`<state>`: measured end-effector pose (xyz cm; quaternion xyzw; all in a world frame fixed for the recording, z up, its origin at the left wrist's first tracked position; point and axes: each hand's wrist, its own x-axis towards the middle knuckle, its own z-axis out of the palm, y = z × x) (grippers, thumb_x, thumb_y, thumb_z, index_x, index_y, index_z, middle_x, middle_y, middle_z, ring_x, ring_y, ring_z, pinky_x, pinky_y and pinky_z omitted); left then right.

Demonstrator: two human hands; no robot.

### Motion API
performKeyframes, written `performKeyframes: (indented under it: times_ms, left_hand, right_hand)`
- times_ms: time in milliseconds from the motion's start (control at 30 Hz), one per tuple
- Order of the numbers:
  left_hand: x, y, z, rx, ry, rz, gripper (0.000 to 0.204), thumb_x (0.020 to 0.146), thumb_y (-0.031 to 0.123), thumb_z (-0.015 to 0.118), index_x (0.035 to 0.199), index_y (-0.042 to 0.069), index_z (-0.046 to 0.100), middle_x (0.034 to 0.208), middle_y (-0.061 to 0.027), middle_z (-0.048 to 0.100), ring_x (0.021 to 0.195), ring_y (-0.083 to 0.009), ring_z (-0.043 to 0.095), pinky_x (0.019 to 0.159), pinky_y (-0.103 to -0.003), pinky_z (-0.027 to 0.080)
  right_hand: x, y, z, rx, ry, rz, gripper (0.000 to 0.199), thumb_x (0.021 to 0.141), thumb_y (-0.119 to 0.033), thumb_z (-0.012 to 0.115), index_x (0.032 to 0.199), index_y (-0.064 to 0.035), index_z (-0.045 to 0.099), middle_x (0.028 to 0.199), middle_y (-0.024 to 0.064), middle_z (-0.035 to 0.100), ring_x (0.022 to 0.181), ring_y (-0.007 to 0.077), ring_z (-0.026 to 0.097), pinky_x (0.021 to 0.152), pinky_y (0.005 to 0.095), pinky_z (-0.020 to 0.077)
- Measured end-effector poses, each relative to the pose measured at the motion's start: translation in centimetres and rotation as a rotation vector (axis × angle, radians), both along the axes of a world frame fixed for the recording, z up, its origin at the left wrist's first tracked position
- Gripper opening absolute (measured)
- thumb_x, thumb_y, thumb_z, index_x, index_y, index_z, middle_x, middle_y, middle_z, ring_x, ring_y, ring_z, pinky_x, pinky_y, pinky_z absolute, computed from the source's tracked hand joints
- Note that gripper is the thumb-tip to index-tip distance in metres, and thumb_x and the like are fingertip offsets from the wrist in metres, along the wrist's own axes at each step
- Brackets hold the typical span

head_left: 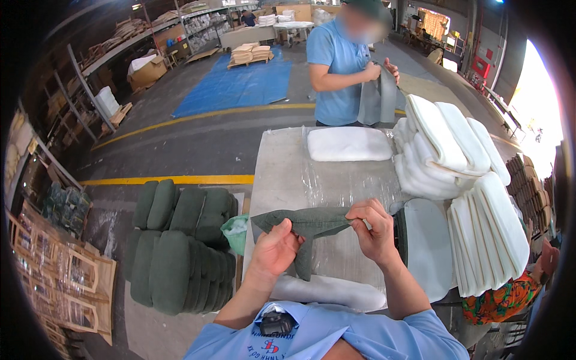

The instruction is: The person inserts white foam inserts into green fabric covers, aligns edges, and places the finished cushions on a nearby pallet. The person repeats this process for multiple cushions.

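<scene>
Both hands pinch one dark green fabric cover above the counter: left grip closed on its left end, right grip closed on its right end. Cover's inside hidden. Beyond the grips, one white cushion; rt of them, two white cushion stacks, partly cut off.

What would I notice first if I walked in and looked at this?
Right in the middle, the left hand and right hand stretch a dark green fabric cover over a plastic-wrapped table. To the right sit tall stacks of white foam cushions, and on the floor to the left a pile of finished green cushions. Across the table, another person in a blue shirt handles a grey cover.
</scene>
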<state>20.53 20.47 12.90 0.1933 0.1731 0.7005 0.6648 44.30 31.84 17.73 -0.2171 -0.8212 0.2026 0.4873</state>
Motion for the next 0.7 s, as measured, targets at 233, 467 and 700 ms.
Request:
performKeyframes:
  times_ms: [233, 467, 700]
  left_hand:
    - [0.0, -0.2, 0.3, 0.099, -0.021, -0.080, 0.040, 0.105, 0.031, 0.066, 0.137, 0.007, 0.066, 0.142, -0.0128, 0.066, 0.135, -0.0305, 0.058, 0.115, -0.049, 0.040]
    - [-1.3, 0.9, 1.6, 0.133, 0.643, -0.145, 0.049, 0.093, 0.001, 0.075, 0.141, 0.005, 0.066, 0.141, -0.0058, 0.066, 0.135, -0.0200, 0.056, 0.116, -0.038, 0.040]
    - [1.1, 3.1, 3.2, 0.254, 0.316, -0.194, 0.079, 0.097, 0.023, 0.073, 0.162, -0.002, 0.035, 0.165, -0.0095, 0.041, 0.149, -0.0193, 0.040, 0.122, -0.036, 0.032]
  right_hand:
    - [0.9, 0.7, 0.2, -0.079, -0.011, 0.014, 0.018, 0.084, 0.006, 0.074, 0.097, -0.0051, 0.070, 0.094, 0.0082, 0.073, 0.087, 0.0280, 0.067, 0.078, 0.0376, 0.0545]
    - [2.1, 2.1, 0.2, -0.340, 0.062, -0.049, 0.024, 0.089, -0.003, 0.078, 0.112, -0.0044, 0.074, 0.107, 0.0106, 0.072, 0.102, 0.0298, 0.068, 0.090, 0.0387, 0.0546]
    - [-2.2, -2.7, 3.7, 0.037, -0.072, -0.029, 0.058, 0.086, -0.013, 0.083, 0.139, -0.0071, 0.062, 0.126, 0.0191, 0.063, 0.117, 0.0381, 0.063, 0.098, 0.0453, 0.0537]
